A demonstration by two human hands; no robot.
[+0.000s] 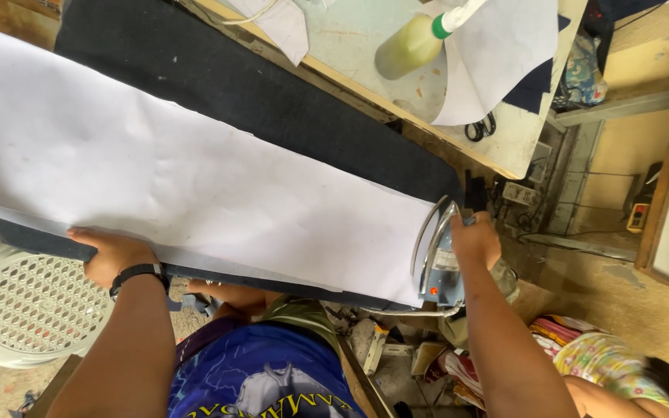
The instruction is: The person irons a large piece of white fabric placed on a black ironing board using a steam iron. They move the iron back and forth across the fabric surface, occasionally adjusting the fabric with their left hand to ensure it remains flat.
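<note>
Right hand (475, 238) grips the iron (439, 259) at the white sheet's (195, 178) right end; left hand (110, 254) presses flat, open, on its near edge.

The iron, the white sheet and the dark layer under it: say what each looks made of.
Iron: shiny metal soleplate, pale blue body, likely plastic. White sheet: matte, faintly creased, paper or stiff interfacing. Dark layer: matte navy woven-looking cloth.
</note>
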